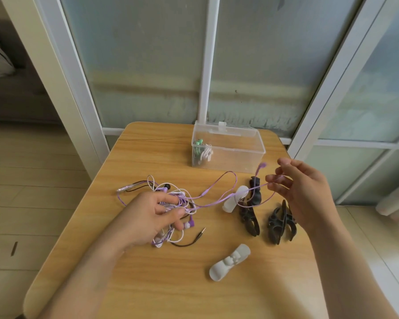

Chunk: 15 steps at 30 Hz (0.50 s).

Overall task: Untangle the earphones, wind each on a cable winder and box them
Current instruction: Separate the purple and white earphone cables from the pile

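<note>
From the head view, the left hand (157, 215) presses the knot of purple, white and black earphone cables (171, 203) mid-bench, its grip curled round strands. The right hand (297, 187) pinches a thin lilac earphone cord (219, 180) drawn taut toward the bench's right edge. Pulling harder could tighten the knot or drag the white plastic winder (234, 199). The bench (148, 284) is light wood, backed by frosted glass panels (148, 65).

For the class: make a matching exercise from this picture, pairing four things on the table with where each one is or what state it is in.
Things:
1. purple cable
2. clear box
3. grey winder
4. cable tangle

States:
A. lies alone near the front edge
B. pinched by the right hand
C. under the left hand
D. holds a wound green earphone

Pairs: 1-B, 2-D, 3-A, 4-C
</note>
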### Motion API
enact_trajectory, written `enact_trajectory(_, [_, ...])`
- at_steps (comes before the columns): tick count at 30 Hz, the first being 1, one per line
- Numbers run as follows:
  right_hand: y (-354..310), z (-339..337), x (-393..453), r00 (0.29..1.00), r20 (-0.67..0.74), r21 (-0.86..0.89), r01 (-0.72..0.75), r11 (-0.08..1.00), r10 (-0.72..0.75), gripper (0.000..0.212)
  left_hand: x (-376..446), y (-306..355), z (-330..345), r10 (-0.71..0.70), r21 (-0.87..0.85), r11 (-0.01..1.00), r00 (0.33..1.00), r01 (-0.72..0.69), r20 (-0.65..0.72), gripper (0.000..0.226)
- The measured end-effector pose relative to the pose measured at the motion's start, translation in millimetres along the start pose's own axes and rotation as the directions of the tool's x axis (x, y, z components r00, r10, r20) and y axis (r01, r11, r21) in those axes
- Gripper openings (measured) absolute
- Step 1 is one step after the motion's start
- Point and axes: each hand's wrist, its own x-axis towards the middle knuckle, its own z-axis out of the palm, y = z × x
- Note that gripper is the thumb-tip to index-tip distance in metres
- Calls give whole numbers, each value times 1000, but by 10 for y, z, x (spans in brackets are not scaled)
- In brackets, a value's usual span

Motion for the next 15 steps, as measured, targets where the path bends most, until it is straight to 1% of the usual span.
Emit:
enact_trajectory(2, [15,-7,17,1000,-8,-11,18,1000,-18,9,-15,-4,-18,-3,41,999,1000,4,-23,31])
enact_trajectory(4, [31,-27,28,998,6,-59,55,997,-55,12,-35,-1,-40,22,89,996,999,-17,-49,21])
enact_trajectory(6, [28,-55,29,992,54,-170,118,978,-110,16,-34,2,-68,94,121,989,991,-82,-96,7])
enact_trajectory(7, [17,-65,25,987,84,-261,154,953,-136,18,-27,-9,-86,137,131,984,983,-120,-126,12])
enact_trajectory(9, [1,-84,28,972,147,-468,233,852,-185,22,-15,-17,-130,177,129,979,968,-155,-180,23])
enact_trajectory(11, [13,-97,27,940,223,-642,341,687,-257,18,3,-29,-184,151,84,987,970,-137,-192,32])
enact_trajectory(12, [19,-104,26,918,254,-696,393,601,-305,12,15,-36,-202,122,29,992,976,-119,-182,37])
enact_trajectory(13, [13,-107,20,901,269,-722,423,547,-341,6,15,-24,-213,98,-36,994,981,-106,-168,38])
enact_trajectory(15, [1,-135,36,895,266,-757,424,498,-358,17,-1,34,-215,84,-151,983,985,-107,-151,38])
